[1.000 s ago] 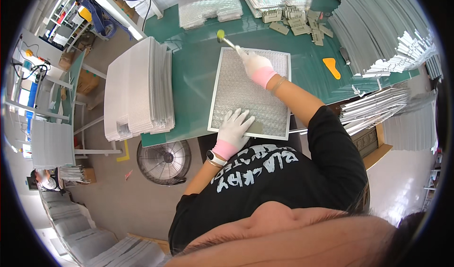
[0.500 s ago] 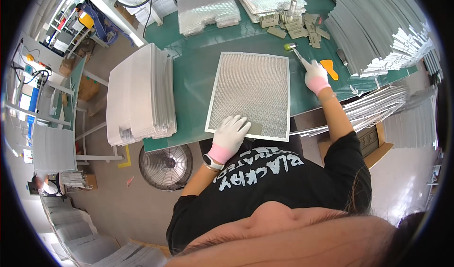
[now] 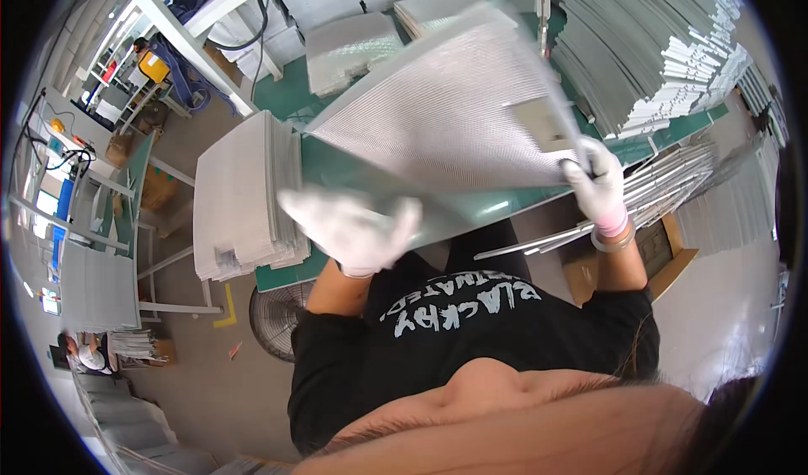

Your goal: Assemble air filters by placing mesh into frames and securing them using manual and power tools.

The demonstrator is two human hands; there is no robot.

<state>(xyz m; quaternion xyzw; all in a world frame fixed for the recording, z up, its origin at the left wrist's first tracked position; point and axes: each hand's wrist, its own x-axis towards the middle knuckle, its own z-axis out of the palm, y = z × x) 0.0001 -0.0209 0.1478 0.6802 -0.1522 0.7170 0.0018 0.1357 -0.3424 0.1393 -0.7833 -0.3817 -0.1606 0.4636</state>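
A framed metal mesh filter panel (image 3: 446,96) is lifted off the green table (image 3: 328,159) and tilted, its edges smeared by motion. My right hand (image 3: 599,180), in a white glove with a pink cuff, grips one corner of it. Close to that corner, a flat khaki plate (image 3: 539,124) shows on the mesh. My left hand (image 3: 349,227), gloved too and blurred, is apart from the panel with thumb and fingers spread. It hovers over the table's near edge, beside a stack of white-framed panels (image 3: 236,193).
Tall stacked panels (image 3: 631,46) stand at the right rear of the table. More mesh panels (image 3: 349,50) lie at the back. Long strips (image 3: 648,189) sit below the right edge, near a cardboard box (image 3: 665,260). A floor fan (image 3: 278,319) stands at lower left.
The panel has gone from lying flat to raised and turned. My right hand has let go of the small hammer and taken the panel's corner. My left hand has left the panel, moving left.
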